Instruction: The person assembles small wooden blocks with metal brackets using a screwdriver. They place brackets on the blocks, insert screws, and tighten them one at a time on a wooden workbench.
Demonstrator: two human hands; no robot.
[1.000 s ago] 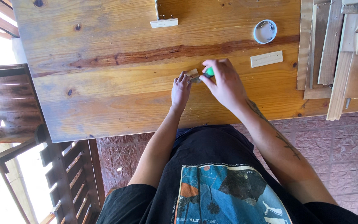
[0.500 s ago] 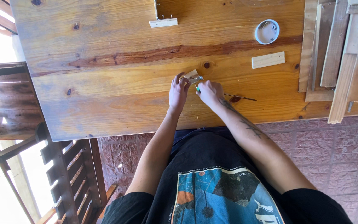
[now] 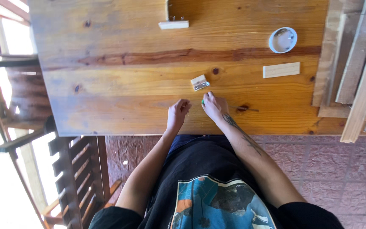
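1. Hands rest near the front edge of the wooden table (image 3: pixel 106 93), close to each other but not touching.
2. Left hand (image 3: pixel 178 112) has its fingers curled loosely and holds nothing that I can see.
3. Right hand (image 3: pixel 215 106) pinches a small green thing (image 3: pixel 203 101) at its fingertips; most of that thing is hidden.
4. Just beyond the hands lies a small wood block with a metal piece (image 3: pixel 200 82), apart from both hands.
5. Farther right lie a pale wood strip (image 3: pixel 281 70) and a round white lid (image 3: pixel 283 40).
6. Wood planks (image 3: pixel 352 63) are stacked at the right edge of the table.
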